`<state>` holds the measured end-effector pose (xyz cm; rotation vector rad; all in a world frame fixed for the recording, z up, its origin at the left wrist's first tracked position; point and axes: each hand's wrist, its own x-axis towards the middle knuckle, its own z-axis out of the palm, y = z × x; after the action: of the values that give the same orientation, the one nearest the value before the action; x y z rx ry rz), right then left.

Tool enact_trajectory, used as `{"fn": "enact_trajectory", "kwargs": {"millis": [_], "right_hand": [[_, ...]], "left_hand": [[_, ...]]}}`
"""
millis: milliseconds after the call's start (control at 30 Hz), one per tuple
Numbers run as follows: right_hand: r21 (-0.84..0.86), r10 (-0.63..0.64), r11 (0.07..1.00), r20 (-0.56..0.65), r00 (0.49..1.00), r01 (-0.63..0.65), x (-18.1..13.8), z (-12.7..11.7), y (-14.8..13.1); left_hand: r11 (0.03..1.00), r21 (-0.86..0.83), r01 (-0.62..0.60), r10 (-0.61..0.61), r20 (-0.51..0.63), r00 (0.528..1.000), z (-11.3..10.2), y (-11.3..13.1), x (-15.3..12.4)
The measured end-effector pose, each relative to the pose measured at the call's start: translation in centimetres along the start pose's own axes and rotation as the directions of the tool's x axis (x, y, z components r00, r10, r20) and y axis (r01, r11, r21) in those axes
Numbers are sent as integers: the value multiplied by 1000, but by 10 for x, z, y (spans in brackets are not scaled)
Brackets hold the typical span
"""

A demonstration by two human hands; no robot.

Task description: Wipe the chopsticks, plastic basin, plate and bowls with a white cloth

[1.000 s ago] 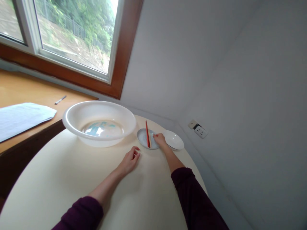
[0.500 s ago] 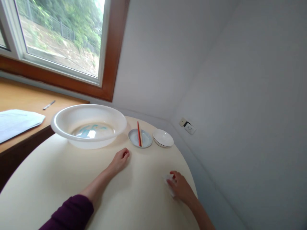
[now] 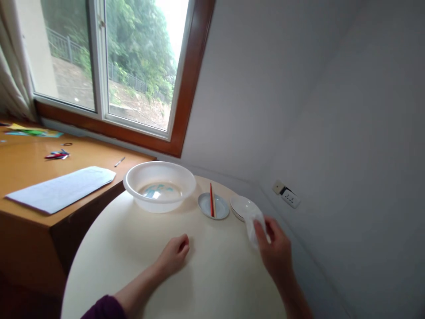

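Observation:
My right hand (image 3: 277, 252) is raised over the right side of the round cream table (image 3: 133, 266), its fingers pinched on a crumpled white tissue (image 3: 255, 227). Just beyond it lie stacked white bowls (image 3: 241, 206). A small pale blue dish (image 3: 213, 206) with a red and a light chopstick (image 3: 211, 204) across it sits to their left. My left hand (image 3: 174, 253) rests on the table with its fingers curled, holding nothing I can see. A large white plastic basin (image 3: 160, 185) with a little water stands at the table's far side.
A wooden desk (image 3: 29, 177) at the left carries a white sheet of paper (image 3: 63, 188), a pen (image 3: 119, 161) and small coloured items (image 3: 56, 154). A window (image 3: 109, 66) is behind it. The grey wall at right has a socket (image 3: 287, 195).
My right hand left the chopsticks on the dish, dropped to the table's right edge, picked up a white tissue and lifted it toward the bowls. The view pulled back and turned left.

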<state>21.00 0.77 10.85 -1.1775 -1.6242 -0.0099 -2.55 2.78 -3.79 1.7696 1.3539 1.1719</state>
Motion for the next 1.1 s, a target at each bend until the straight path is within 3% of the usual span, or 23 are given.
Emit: {"fn": "enact_trajectory", "kwargs": {"millis": [67, 133, 167, 233, 300, 400, 467, 567, 833, 967, 1100], "right_hand": [[33, -141, 987, -321, 936, 159, 41, 22, -29], [78, -217, 959, -412, 885, 271, 73, 61, -53], [106, -239, 950, -354, 904, 293, 85, 84, -63], [153, -273, 946, -99, 957, 286, 97, 133, -77], [111, -309, 950, 201, 930, 291, 96, 173, -82], [51, -267, 962, 386, 883, 269, 79, 197, -71], [49, -294, 953, 404, 866, 300, 67, 189, -53], [-4, -288, 948, 422, 860, 319, 53, 153, -17], [-252, -187, 925, 345, 920, 283, -2, 45, 90], [-314, -255, 884, 299, 920, 347, -31, 18, 119], [-335, -357, 839, 253, 899, 428, -39, 11, 126]], "left_hand": [[1000, -2, 15, -15, -20, 1000, -8, 0, -12], [999, -9, 46, -46, -56, 997, -15, -2, -20], [998, -11, 63, -64, -76, 995, -18, -4, -23], [996, -13, 92, -93, -112, 989, -23, -7, -29], [994, -12, 108, -109, -148, 983, -27, -11, -34], [993, -15, 115, -116, -193, 974, -30, -15, -40], [993, -27, 111, -114, -204, 972, -31, -18, -43], [991, -57, 118, -128, -224, 966, -33, -19, -44], [992, -29, 122, -125, -236, 964, -34, -13, -42], [1000, 4, 31, -29, -243, 969, -35, -11, -41], [995, 86, -59, 75, -191, 979, -43, -8, -36]]}}
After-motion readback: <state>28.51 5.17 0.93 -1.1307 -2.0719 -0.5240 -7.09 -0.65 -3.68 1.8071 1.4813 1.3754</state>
